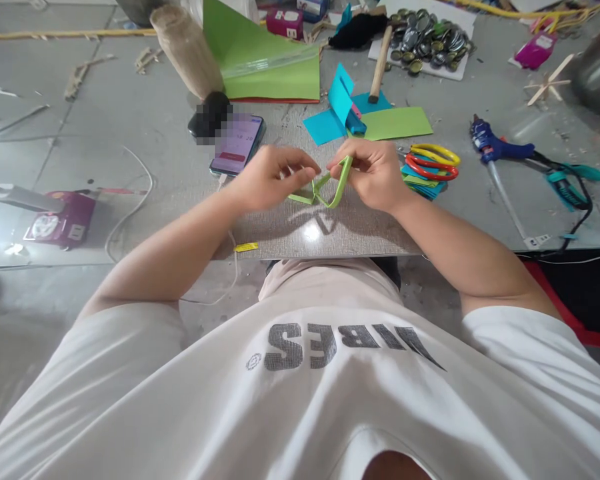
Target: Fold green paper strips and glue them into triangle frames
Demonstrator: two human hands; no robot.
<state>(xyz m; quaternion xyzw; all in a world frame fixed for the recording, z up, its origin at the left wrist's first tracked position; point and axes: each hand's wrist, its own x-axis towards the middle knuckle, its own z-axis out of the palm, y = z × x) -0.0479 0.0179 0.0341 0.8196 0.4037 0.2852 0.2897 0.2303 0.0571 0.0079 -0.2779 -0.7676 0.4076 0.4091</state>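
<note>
Two bare hands were close together above the table (375,235), a folded green strip (345,179) bent into angular loops between them. The left hand (267,177) had its thumb and fingers drawn narrowly together on the strip's left part; the right hand (375,173) pinched the right-hand loop between thumb and fingers. Just beyond the left hand lay a phone (239,141) with its screen lit, and farther past it a large green sheet (275,80). Straight ahead of both hands, blue paper pieces (324,127) lay beside a flat green paper (400,123). Near the right hand, on its right, were red and yellow scissor handles (433,170); well apart, farther right, lay a blue glue gun (497,147). Beyond the right hand, past a wooden stick (381,65), bottle caps (423,40) were heaped.
</note>
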